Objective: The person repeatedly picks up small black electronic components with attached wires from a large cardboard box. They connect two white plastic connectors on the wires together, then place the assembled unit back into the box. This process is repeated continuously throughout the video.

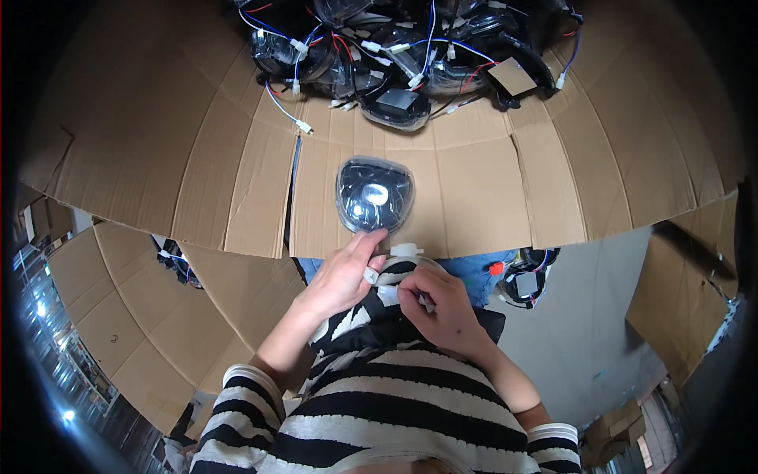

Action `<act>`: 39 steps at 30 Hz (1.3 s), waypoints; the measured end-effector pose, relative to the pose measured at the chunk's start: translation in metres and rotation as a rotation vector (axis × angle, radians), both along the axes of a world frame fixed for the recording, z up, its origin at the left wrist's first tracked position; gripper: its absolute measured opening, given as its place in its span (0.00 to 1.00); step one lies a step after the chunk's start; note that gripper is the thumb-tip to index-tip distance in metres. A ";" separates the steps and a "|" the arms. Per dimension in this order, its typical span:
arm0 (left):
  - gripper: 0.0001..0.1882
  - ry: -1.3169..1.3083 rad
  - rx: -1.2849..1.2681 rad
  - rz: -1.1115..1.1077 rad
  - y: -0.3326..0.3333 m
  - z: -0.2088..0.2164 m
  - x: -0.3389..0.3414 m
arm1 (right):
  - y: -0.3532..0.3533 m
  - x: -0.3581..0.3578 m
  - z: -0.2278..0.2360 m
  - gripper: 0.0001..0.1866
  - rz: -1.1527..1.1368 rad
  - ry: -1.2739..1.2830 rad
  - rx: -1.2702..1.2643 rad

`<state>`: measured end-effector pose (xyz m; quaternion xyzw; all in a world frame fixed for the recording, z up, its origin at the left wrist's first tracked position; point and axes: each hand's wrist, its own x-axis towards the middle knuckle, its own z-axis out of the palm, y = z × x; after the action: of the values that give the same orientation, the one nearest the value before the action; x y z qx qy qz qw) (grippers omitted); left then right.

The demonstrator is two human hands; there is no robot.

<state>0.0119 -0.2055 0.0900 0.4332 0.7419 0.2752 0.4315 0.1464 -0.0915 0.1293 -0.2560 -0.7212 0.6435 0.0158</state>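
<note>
My left hand [345,275] reaches to the near edge of a rounded black unit under a clear, shiny plastic cover [374,194], its fingertips at or just touching that edge. A small white piece [370,275], perhaps a connector, shows between its thumb and fingers. My right hand [442,306] is beside it over my lap, fingers curled in; what they hold, if anything, is hidden. A white scrap [388,293] lies by its fingertips. Just beyond the hands, at the cardboard's edge, is a white plastic fitting [407,250].
Cardboard [474,189] forms the work surface, with a fold or slit left of the unit. At its far side is a heap of similar black units [395,63] with blue, white and red wires and white connectors. Another wired unit [525,284] is below the edge at right.
</note>
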 end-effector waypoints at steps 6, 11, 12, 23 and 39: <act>0.16 0.113 0.003 -0.016 0.002 0.003 0.004 | -0.008 -0.002 -0.003 0.04 -0.068 -0.050 0.121; 0.19 0.228 0.006 -0.084 0.006 0.003 0.008 | -0.013 -0.006 -0.010 0.03 -0.058 -0.009 0.437; 0.19 0.249 0.036 -0.069 0.005 -0.002 0.011 | -0.013 -0.006 -0.011 0.02 -0.052 -0.031 0.449; 0.22 -0.254 0.046 -0.107 -0.008 -0.002 0.001 | 0.025 0.032 0.003 0.02 -0.083 -0.198 -0.036; 0.11 -0.671 0.107 0.146 -0.023 -0.010 0.002 | 0.030 0.033 0.007 0.01 -0.027 -0.131 -0.184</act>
<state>0.0135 -0.2286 0.0804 0.2864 0.5721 0.4711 0.6072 0.1790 -0.0616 0.1360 -0.3076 -0.6551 0.6885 -0.0460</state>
